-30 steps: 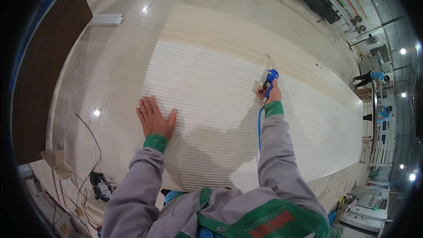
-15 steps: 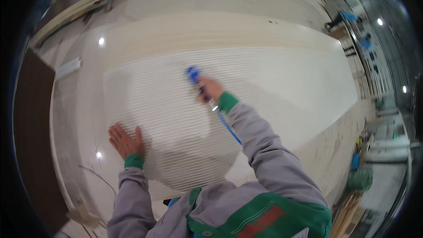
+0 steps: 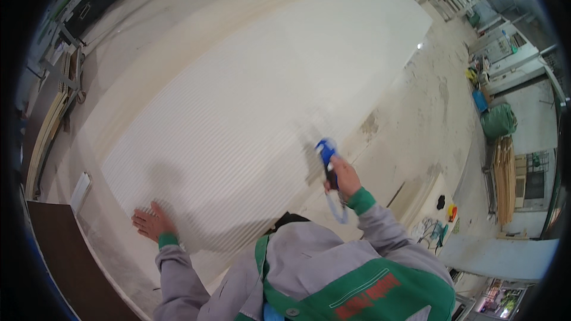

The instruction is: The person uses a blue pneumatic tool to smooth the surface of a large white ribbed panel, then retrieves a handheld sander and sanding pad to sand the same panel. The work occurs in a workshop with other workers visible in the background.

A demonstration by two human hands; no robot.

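In front of me lies a large white panel (image 3: 238, 107) with fine parallel ribs. My left hand (image 3: 153, 221) rests on its near left end, palm down with the fingers spread. My right hand (image 3: 347, 175) is wrapped round the dark grip of a hand-held air tool (image 3: 326, 150) with a blue head. A hose hangs from the back of the tool below my hand. The tool is over the panel's near right edge and slightly blurred; whether its head touches the surface I cannot tell.
A dark brown board (image 3: 71, 255) stands at lower left. Beyond it is a rack of stacked boards (image 3: 50, 119). To the right are a green sack (image 3: 498, 121), upright wooden strips (image 3: 505, 178) and a cluttered surface with small tools and cables (image 3: 437, 230).
My view has turned to the right, so the panel now runs diagonally. My right hand has brought the tool from the panel's middle to its near right edge. The left hand stays flat.
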